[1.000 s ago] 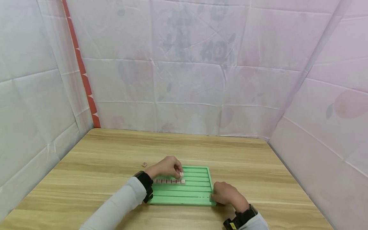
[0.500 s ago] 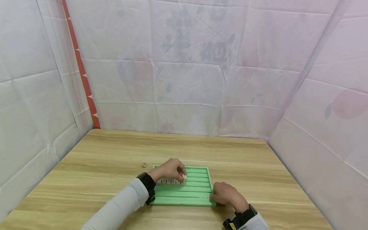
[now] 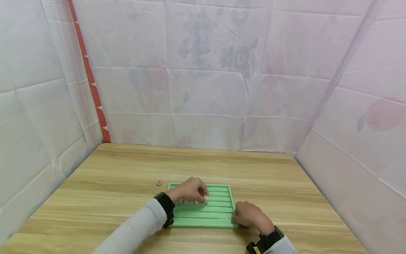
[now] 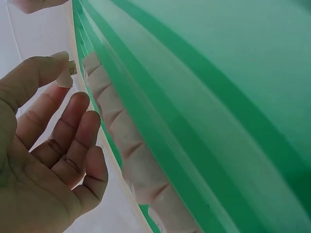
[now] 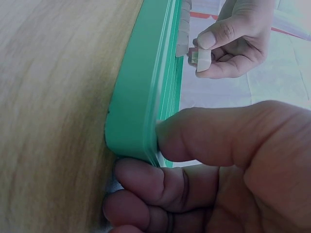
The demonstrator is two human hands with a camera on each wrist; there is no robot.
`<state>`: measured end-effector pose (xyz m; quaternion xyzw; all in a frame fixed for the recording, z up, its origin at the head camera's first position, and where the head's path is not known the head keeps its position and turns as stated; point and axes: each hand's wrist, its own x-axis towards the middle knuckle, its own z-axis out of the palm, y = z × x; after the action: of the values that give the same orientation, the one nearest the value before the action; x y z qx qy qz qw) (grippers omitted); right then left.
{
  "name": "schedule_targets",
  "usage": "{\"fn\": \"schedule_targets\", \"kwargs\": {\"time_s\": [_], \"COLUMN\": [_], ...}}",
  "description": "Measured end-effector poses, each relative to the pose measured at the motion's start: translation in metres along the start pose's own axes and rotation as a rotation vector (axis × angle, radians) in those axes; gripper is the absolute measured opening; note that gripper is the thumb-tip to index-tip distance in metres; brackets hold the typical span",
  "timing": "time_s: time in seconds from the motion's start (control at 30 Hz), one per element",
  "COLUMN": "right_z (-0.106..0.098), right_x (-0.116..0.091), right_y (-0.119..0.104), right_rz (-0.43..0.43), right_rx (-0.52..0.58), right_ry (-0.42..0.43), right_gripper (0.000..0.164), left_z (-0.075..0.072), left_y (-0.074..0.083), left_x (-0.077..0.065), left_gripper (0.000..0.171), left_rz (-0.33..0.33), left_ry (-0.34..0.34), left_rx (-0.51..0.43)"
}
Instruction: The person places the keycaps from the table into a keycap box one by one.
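Observation:
My left hand (image 3: 192,189) is over the green ridged tray (image 3: 203,214), pinching a small pale tile (image 5: 204,59) between thumb and index finger. In the left wrist view a marking shows on the face of that tile, and the other fingers are loosely bent. A row of similar tiles (image 4: 142,170) stands side by side along one slot of the tray; the held one is at the right end of this row. At the tray's near right corner, my right hand (image 3: 250,213) grips the rim, thumb on the inside and fingers against the outside wall.
One loose tile (image 3: 159,182) lies on the wooden table (image 3: 104,197), beyond the tray's far left corner. White patterned sheeting (image 3: 206,91) hangs behind the table and along both sides.
My left hand has shifted right and slightly nearer with the tile, from above the row to its right end. The right hand has kept its place on the tray.

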<state>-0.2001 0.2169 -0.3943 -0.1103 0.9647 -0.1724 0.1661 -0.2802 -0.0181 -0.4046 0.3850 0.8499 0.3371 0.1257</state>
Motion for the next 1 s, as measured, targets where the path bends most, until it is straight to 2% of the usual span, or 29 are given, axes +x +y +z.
{"fn": "schedule_targets", "kwargs": {"time_s": [0.3, 0.5, 1.0], "right_z": [-0.001, -0.001, -0.002], "right_x": [-0.001, -0.001, -0.001], "right_y": [0.000, 0.000, -0.002], "right_rz": [-0.002, 0.004, 0.012], "right_rx": [0.001, -0.002, 0.019], "right_ry": [0.002, -0.002, -0.016], "right_gripper": [0.017, 0.017, 0.016], "left_z": [0.005, 0.006, 0.008], "left_y": [0.007, 0.012, 0.018], "left_x": [0.003, 0.003, 0.003], "left_gripper": [0.010, 0.010, 0.010], "left_rz": [-0.055, -0.092, -0.106], "left_ry": [0.001, -0.014, -0.022], "left_rx": [0.044, 0.034, 0.068]}}
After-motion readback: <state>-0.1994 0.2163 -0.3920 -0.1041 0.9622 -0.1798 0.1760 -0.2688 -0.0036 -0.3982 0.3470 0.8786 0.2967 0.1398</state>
